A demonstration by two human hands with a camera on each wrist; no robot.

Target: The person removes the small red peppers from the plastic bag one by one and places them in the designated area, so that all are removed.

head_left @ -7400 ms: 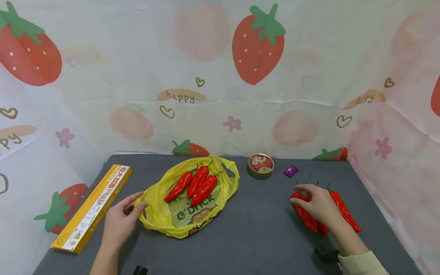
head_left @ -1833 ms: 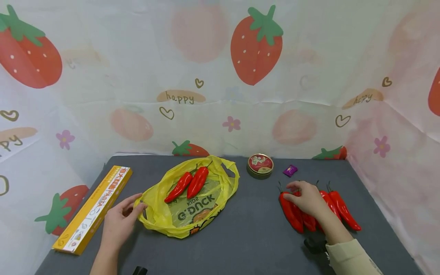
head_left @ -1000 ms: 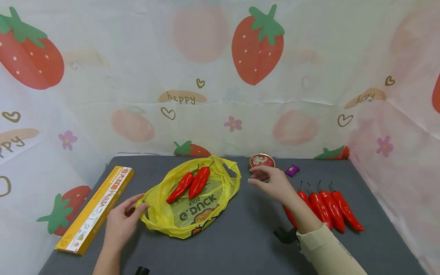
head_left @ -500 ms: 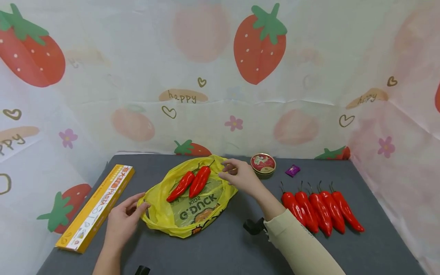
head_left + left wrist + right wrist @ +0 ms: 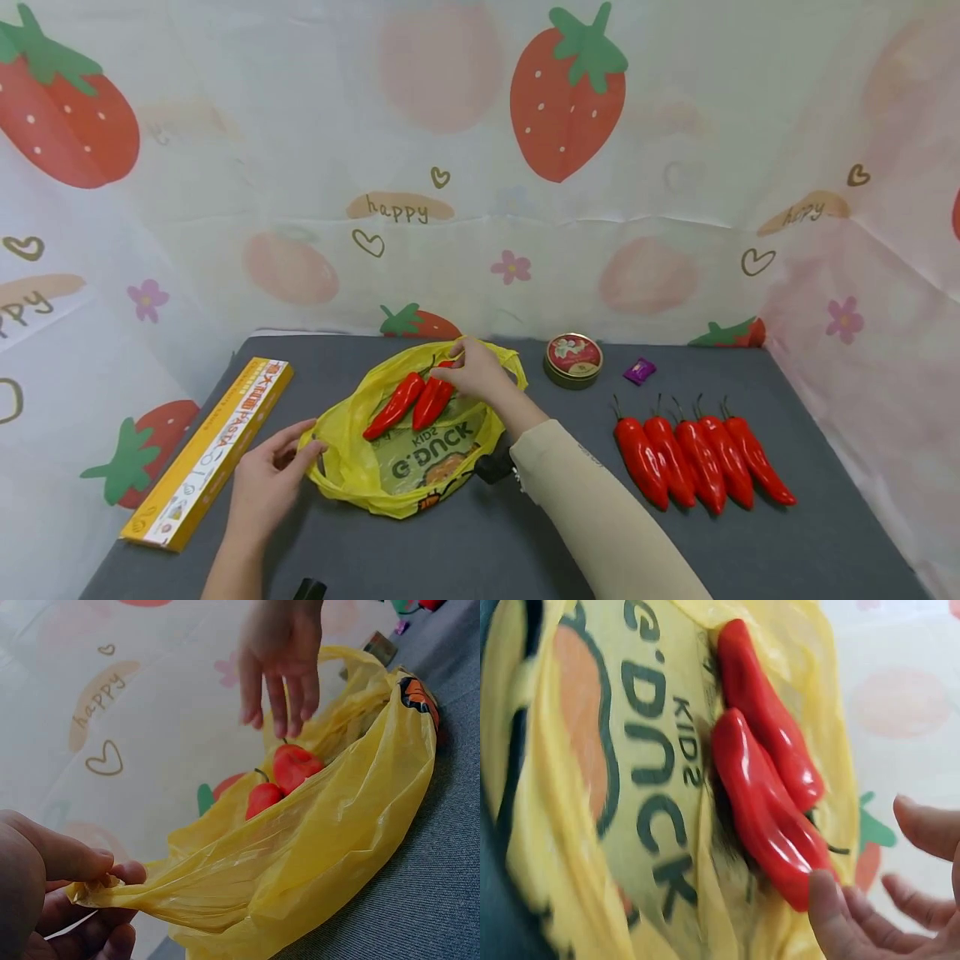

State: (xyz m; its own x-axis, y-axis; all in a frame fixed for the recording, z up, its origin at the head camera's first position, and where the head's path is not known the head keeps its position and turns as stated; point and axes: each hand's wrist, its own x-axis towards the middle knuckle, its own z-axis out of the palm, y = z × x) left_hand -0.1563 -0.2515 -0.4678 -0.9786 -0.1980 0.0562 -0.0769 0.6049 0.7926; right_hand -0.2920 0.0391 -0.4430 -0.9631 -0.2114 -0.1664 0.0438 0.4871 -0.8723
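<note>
My left hand (image 5: 268, 477) pinches the near-left edge of a yellow plastic bag (image 5: 300, 862), between thumb and fingers in the left wrist view. Inside the spread bag lie two glossy red chili peppers, a left one (image 5: 393, 406) and a right one (image 5: 431, 406). Just above the right pepper's stem end is my right hand (image 5: 480, 371), its fingers apart and hanging loosely in the left wrist view. The right wrist view has the thumb and fingers (image 5: 829, 911) spread near that pepper, not closed round it. Its stem is partly hidden from the head view.
Several red peppers (image 5: 699, 467) lie side by side in a row on the right of the grey table (image 5: 555, 533). Behind them sit a round red-lidded tin (image 5: 573, 358) and a purple wrapped candy (image 5: 640, 371). A yellow pasta box (image 5: 210, 454) lies at the left.
A third pepper has left the bag, and the row at the right has gained one at its left end. My right hand has moved left from that row to over the bag.
</note>
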